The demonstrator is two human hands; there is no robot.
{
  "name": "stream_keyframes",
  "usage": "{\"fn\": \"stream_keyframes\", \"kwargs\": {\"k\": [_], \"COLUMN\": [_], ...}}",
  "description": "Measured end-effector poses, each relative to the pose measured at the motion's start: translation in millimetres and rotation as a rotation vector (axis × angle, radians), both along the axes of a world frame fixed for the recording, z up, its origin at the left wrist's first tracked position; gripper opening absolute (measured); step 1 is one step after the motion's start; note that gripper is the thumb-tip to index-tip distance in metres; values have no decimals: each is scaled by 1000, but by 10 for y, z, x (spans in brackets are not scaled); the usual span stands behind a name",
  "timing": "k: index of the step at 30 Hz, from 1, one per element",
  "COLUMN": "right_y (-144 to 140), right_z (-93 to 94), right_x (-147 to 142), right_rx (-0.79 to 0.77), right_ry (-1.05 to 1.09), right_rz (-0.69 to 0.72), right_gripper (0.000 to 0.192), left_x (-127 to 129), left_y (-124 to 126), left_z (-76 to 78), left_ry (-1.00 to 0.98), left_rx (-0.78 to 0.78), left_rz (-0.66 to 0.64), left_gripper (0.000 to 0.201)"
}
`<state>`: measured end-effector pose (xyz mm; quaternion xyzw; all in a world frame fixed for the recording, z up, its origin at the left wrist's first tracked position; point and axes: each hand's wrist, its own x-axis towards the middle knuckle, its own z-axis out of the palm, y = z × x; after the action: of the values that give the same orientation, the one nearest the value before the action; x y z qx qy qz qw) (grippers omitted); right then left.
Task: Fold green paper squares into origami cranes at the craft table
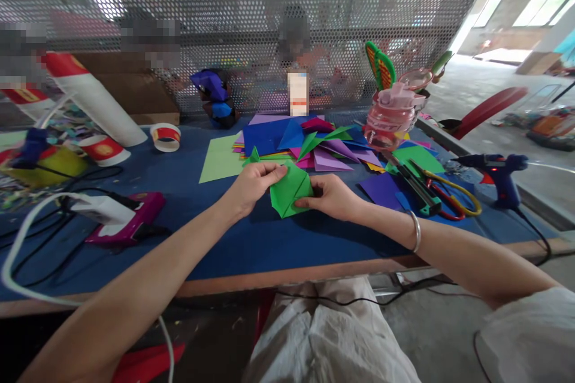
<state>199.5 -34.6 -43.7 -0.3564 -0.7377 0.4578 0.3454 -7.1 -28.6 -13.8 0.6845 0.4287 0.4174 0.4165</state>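
Observation:
Between my two hands is a folded piece of green paper, held just above the blue tabletop. My left hand pinches its upper left edge, thumb on top. Thumb and fingers of my right hand grip its right side, and the fingers behind the paper are hidden. Crease lines run across the paper's face. A small green folded tip shows just beyond my left hand; I cannot tell whether it joins the held paper. Behind my hands lies a heap of coloured paper, with a dark blue sheet and purple folded pieces.
To the right are a box cutter, scissors, a pink bottle and a blue glue gun. On the left stand a magenta power strip with cables, a paper cup and a white tube. A perforated metal screen rises behind.

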Motion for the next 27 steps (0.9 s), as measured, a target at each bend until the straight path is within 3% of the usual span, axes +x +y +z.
{"fn": "stream_keyframes", "kwargs": {"k": [5,13,20,27], "right_y": [87,141,110,79], "right_z": [-28,34,109,132], "right_x": [22,68,87,52], "right_rx": [-103,-64,-155,-286], "right_ry": [136,192,196,386], "right_rz": [-31,-122,-148,-205], "right_gripper": [22,23,29,41], "left_x": [-14,-66,-59,-31], "left_y": [33,66,66,36], "left_z": [-20,-48,6,53], "left_ry": [-39,4,-50,-82], "left_rx": [-81,-182,-131,-98], "left_rz": [-5,-36,-32,-27], "left_gripper": [50,34,44,53]}}
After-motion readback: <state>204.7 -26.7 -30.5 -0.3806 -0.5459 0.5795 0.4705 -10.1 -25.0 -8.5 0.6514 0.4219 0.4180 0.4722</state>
